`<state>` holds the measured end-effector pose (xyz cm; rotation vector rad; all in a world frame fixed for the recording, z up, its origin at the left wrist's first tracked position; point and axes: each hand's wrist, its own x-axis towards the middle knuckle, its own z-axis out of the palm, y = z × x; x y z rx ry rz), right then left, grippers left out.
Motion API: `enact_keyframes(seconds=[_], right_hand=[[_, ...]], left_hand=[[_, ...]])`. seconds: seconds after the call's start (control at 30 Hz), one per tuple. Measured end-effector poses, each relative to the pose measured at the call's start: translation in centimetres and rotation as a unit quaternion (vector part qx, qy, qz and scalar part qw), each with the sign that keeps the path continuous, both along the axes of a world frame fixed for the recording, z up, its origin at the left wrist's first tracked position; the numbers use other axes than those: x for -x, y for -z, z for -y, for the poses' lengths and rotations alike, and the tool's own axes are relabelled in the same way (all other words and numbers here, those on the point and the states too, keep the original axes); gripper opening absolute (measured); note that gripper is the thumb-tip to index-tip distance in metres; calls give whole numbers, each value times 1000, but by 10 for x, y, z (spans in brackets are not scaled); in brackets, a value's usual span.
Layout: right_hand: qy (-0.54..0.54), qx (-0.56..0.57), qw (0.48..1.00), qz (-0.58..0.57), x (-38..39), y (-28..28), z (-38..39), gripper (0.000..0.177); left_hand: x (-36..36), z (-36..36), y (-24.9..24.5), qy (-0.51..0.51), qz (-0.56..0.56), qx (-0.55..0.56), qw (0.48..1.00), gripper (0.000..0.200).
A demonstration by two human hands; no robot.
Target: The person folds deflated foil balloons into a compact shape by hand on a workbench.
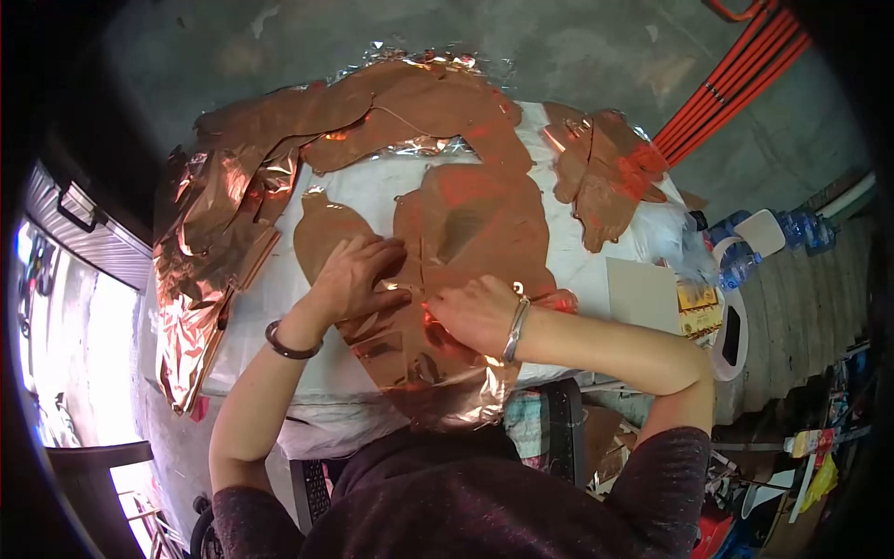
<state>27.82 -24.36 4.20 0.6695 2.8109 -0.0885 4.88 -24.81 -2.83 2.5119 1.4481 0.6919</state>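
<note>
A large brown shiny sheet (484, 219) with curved edges lies across the middle of the white-covered table (582, 270), its near end hanging toward my lap. My left hand (358, 273) rests on its left part, thumb and fingers bent around a small gap near a bright crease. Just to the right, my right hand (473, 312) is closed on the sheet, its fingertips pressed down beside a reddish fold. The exact grip of the left fingertips is hard to make out.
More brown foil pieces (372, 112) lie along the far edge, with crumpled foil (209, 214) at the left and another piece (605, 177) at the right. A grey card (643, 296), a yellow packet (698, 309) and plastic bottles (738, 265) are at the right. Red poles (731, 79) stand behind.
</note>
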Motion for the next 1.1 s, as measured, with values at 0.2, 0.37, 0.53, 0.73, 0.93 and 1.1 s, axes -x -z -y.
enact_keyframes(seconds=[0.2, 0.37, 0.53, 0.73, 0.93, 1.1], right_hand=[[23, 21, 999, -41, 11, -3, 18, 17], [23, 18, 997, -73, 14, 3, 25, 15], [30, 32, 997, -62, 15, 4, 30, 17], [75, 68, 993, -54, 2, -1, 35, 25], [58, 149, 980, -121, -20, -20, 83, 24], [42, 400, 915, -42, -40, -26, 98, 31]], left_hand=[[-1, 2, -4, -13, 16, 43, 999, 68], [1, 2, 2, 6, 18, -4, 1000, 63], [2, 0, 8, 16, 5, -38, 999, 53], [5, -4, 16, 18, 9, -46, 999, 43], [2, -1, 7, 14, -4, -37, 999, 49], [1, 1, 8, 5, -3, -32, 999, 57]])
